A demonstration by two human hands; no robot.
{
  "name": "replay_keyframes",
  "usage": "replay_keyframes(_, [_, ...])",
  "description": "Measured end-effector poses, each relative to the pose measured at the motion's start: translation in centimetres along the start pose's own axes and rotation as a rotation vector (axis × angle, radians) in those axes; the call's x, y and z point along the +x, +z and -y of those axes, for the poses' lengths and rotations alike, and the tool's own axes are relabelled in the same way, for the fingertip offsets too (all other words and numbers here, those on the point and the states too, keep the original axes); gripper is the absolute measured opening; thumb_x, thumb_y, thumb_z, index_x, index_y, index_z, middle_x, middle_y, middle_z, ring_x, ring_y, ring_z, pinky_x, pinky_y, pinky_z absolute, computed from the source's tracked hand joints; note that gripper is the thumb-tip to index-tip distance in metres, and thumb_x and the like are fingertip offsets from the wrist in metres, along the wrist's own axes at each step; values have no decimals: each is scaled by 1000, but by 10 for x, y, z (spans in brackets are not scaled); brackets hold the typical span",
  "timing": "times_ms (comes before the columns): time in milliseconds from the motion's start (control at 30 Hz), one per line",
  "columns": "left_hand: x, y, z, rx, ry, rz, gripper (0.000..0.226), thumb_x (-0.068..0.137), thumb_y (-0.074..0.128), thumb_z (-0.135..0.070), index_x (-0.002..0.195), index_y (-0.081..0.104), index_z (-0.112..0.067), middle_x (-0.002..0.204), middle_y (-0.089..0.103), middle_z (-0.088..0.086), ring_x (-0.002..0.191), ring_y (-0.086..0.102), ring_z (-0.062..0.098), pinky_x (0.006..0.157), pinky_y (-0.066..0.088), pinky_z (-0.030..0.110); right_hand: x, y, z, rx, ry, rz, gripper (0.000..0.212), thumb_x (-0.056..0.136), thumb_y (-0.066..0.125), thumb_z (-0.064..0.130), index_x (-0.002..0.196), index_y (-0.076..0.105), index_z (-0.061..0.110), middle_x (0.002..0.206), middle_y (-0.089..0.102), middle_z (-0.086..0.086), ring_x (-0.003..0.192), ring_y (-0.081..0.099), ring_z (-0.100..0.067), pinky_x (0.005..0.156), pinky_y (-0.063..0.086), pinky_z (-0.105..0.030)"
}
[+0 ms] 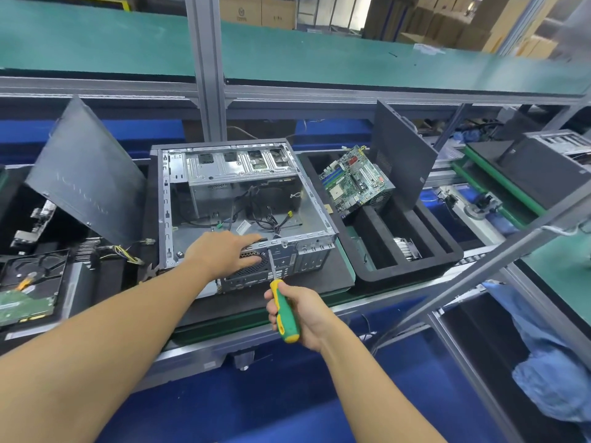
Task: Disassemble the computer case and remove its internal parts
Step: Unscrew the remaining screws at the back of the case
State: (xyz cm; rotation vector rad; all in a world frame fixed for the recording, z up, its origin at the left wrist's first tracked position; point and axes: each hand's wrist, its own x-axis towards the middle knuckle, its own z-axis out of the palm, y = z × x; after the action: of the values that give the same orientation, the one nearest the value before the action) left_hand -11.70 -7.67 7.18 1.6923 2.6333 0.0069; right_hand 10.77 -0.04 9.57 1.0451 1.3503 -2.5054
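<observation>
Here the computer case (pixel 311 203) lies open in the middle, hard, likely heavy, with thin metal edges, so the left hand (pixel 220 252) steadies its near wall with almost straight fingers while the right hand (pixel 303 310) wraps tight round a green screwdriver (pixel 287 324).

Faint embossed lettering on left side panel (pixel 86 174) — illegible, cardboard box (pixel 241 9) logo blurred

My feed is bright and even, lit from overhead, I think, with soft shadows and a mild sheen inside the computer case (pixel 204 199). The wide lens bows the frame rails (pixel 479 266) near the edges. The cardboard boxes (pixel 447 24) up top are blurred.
</observation>
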Motion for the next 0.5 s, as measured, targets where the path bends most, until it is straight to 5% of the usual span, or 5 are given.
replay_keyframes(133, [1, 1, 1, 23, 15, 6, 59, 91, 30, -77, 144, 28, -52, 86, 65, -6, 78, 66, 21, 56, 45, 32, 7, 4, -11, -222, -127, -176, 24, 105, 47, 27, 97, 56, 7, 63, 58, -5, 53, 59, -23, 55, 54, -33])
replay_keyframes(267, [-1, -4, -3, 14, -5, 15, 59, 92, 31, -76, 146, 28, -52, 63, 41, -13, 62, 53, 18, 47, 37, 29, 8, 2, -22, -507, -220, -407, 28, 100, 47, 38, 92, 55, 12, 66, 56, -2, 50, 58, -17, 53, 52, -35])
replay_keyframes(400, [0, -1, 0, -15, 11, 22, 59, 92, 29, -76, 145, 27, -52, 74, 59, -8, 68, 63, 19, 48, 39, 30, 8, 3, -26, -763, -340, -587, 32, 94, 49, 39, 82, 54, 10, 70, 61, -14, 55, 56, -21, 57, 53, -45])
replay_keyframes(500, [1, 0, 0, -16, 24, 8, 58, 92, 30, -75, 144, 28, -50, 77, 63, -6, 68, 64, 19, 45, 37, 29, 6, 7, -20, -579, -251, -509, 29, 94, 52, 36, 81, 57, 11, 68, 61, -12, 49, 52, -19, 47, 43, -37])
